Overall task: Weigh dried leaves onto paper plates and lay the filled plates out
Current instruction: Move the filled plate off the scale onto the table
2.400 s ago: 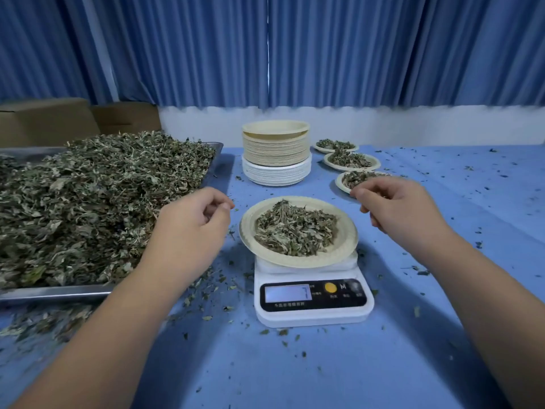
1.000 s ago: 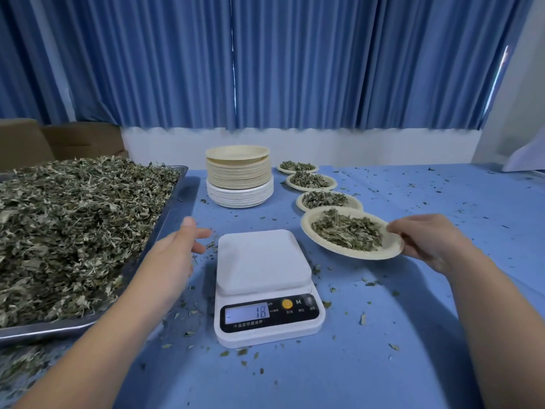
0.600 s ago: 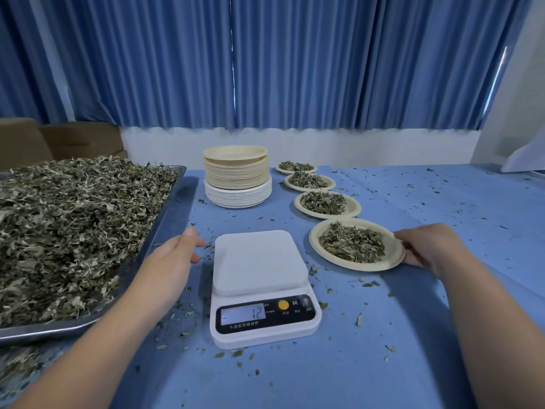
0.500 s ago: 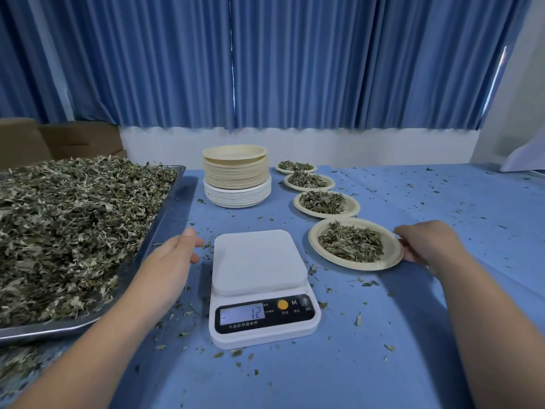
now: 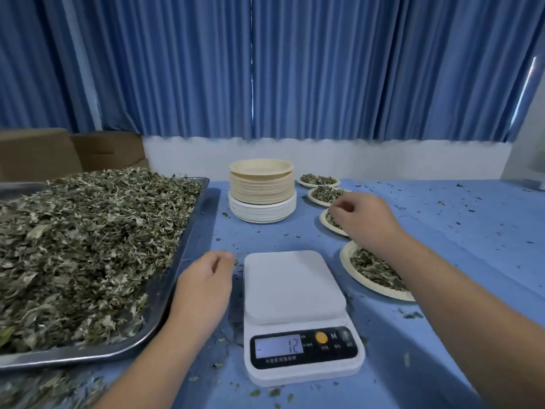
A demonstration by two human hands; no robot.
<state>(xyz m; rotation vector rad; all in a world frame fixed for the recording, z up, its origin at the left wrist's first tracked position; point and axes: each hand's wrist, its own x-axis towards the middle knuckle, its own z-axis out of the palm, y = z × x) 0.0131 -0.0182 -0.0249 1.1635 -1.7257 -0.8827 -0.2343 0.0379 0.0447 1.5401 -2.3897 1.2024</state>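
Observation:
The white scale [image 5: 292, 287] stands with its platform bare and its display reading 12. My left hand [image 5: 206, 284] hovers just left of it, fingers loosely curled, holding nothing that I can see. My right hand [image 5: 362, 219] is in the air beyond the scale's right side, fingers loosely curled and empty, pointing toward the stack of empty paper plates [image 5: 262, 190]. Under my right forearm lies the nearest filled plate [image 5: 345, 261]. Further filled plates [image 5: 324, 193] run in a row behind it; my right hand partly covers one of them.
A large metal tray [image 5: 188, 240] heaped with dried leaves [image 5: 88, 246] fills the left side of the blue table. Leaf crumbs are scattered on the cloth around the scale. Cardboard boxes [image 5: 38, 152] stand behind the tray, blue curtains behind the table.
My right hand carried the filled plate off the scale, set it down at the near end of the row, let go, and moved up and left toward the plate stack. Left hand barely moved.

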